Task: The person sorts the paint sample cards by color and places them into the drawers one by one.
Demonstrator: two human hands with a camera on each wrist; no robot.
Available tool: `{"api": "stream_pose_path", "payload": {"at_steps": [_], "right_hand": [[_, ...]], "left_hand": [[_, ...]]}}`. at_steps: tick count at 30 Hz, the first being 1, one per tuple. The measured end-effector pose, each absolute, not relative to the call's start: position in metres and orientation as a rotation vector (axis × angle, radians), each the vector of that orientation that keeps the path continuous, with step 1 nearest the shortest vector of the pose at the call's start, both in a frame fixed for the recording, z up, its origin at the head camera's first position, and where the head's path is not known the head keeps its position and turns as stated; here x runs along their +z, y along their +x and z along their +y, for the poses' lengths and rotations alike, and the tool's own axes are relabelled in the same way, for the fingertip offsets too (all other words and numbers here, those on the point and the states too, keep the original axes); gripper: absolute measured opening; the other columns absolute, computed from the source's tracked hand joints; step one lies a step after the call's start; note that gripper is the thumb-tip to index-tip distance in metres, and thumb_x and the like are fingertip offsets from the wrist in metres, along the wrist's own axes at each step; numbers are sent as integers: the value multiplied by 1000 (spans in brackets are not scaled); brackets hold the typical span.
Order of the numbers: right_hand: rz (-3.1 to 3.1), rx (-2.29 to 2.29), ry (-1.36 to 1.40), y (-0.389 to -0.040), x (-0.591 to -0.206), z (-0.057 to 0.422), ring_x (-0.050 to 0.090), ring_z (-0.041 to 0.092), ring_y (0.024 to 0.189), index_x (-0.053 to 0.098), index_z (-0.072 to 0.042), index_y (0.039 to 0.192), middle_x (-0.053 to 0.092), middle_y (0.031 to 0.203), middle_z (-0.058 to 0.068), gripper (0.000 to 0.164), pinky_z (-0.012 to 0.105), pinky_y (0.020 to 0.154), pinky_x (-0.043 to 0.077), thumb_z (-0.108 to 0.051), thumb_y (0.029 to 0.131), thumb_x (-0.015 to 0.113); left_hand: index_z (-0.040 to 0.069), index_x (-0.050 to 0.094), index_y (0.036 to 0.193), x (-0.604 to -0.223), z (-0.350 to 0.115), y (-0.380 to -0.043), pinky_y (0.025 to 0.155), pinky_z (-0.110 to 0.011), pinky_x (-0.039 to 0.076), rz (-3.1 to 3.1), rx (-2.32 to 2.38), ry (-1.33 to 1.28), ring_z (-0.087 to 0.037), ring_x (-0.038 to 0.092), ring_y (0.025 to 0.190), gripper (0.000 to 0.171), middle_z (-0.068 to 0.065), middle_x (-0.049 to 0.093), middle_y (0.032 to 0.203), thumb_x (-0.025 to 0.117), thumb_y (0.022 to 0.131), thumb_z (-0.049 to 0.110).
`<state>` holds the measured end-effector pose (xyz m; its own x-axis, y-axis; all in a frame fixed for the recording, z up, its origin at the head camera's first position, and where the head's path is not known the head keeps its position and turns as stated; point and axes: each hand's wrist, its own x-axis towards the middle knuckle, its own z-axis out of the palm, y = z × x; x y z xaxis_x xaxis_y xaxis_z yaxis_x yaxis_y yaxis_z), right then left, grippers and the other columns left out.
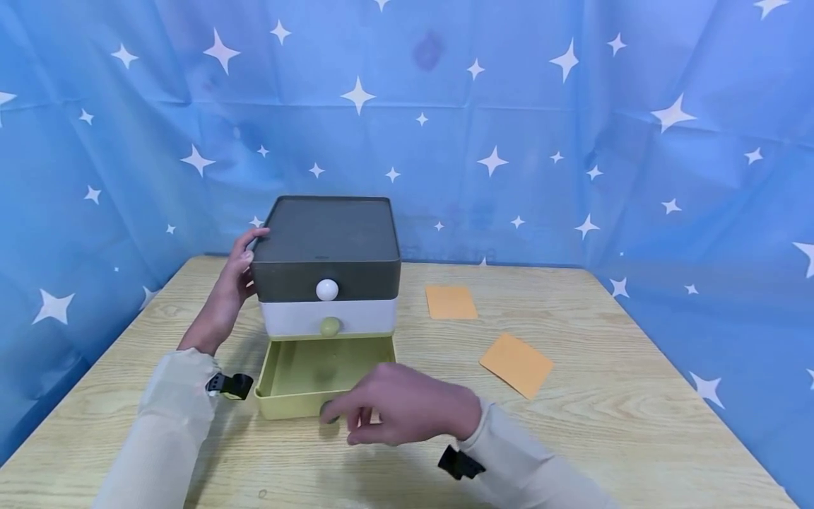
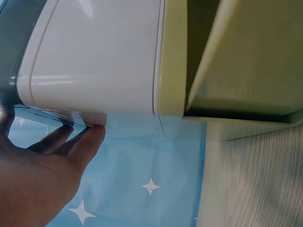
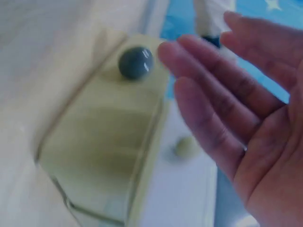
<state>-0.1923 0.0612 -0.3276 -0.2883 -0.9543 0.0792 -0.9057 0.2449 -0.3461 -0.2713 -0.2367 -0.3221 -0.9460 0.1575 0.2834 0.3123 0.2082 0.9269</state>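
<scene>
A small three-tier drawer box [image 1: 327, 230] stands on the table, dark grey on top, white in the middle and olive green at the bottom. Its green bottom drawer [image 1: 286, 406] is pulled out, with a bare floor inside. Against the box's left side rest the fingers of my left hand [image 1: 227, 293], the index finger up at the dark top edge. My right hand [image 1: 410, 406] hovers in front of the green drawer, beside its dark round knob [image 3: 136, 63]. The right wrist view shows those fingers loosely extended, a small gap from the knob, nothing held.
Two orange paper pieces [image 1: 451, 302] [image 1: 517, 365] lie on the wooden table [image 1: 610, 424] right of the box. A white knob [image 1: 327, 290] and a green knob [image 1: 330, 326] stick out from the upper tiers. Blue star-printed cloth [image 1: 509, 127] hangs behind and at the sides.
</scene>
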Motion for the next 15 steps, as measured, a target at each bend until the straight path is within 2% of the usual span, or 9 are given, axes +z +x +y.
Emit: {"api": "stream_pose_path", "payload": {"at_steps": [4, 8, 12, 15], "right_hand": [[2400, -654, -1690, -203, -316, 90, 68, -7, 80, 68, -11, 124, 78, 92, -2, 30, 6, 74, 50, -15, 94, 70], [2532, -720, -1495, -218, -313, 124, 68, -4, 80, 66, -15, 128, 77, 91, -3, 34, 12, 70, 54, -14, 94, 70], [2691, -679, -1312, -232, -318, 156, 70, 7, 89, 65, -15, 128, 75, 100, -2, 36, 22, 71, 57, -17, 93, 72], [2811, -609, -1178, -240, -326, 180, 70, 15, 99, 65, -15, 127, 73, 111, 0, 39, 32, 77, 58, -22, 90, 75]], "left_hand": [[40, 19, 157, -322, -237, -272, 113, -61, 22, -2334, -1851, -455, -41, 22, 149, 54, -8, 12, 167, 17, 105, 54], [39, 19, 157, -323, -237, -272, 113, -60, 22, -2325, -1858, -463, -41, 23, 149, 54, -8, 11, 167, 17, 105, 54], [40, 20, 157, -323, -238, -272, 113, -59, 23, -2319, -1861, -465, -41, 24, 148, 54, -8, 11, 167, 17, 105, 54], [40, 20, 157, -323, -237, -272, 112, -57, 24, -2319, -1864, -467, -41, 26, 147, 54, -8, 12, 167, 17, 105, 54]]}}
